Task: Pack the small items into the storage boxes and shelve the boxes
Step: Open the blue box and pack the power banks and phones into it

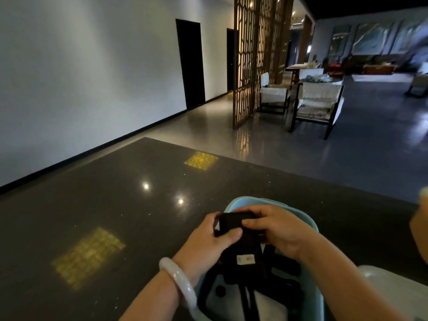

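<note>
A light blue storage box stands on the dark polished table at the bottom centre. Over its opening both hands hold a black strap-like fabric item with a small white label. My left hand, with a pale bangle on its wrist, grips the item's left side with the thumb on top. My right hand grips its upper right part. More black straps hang down into the box, whose contents are otherwise dark and hard to make out.
A pale lid or second box lies at the bottom right. An orange-toned object is cut off by the right edge. Beyond the table are a wooden lattice screen, white-cushioned chairs and dark doorways in the left wall.
</note>
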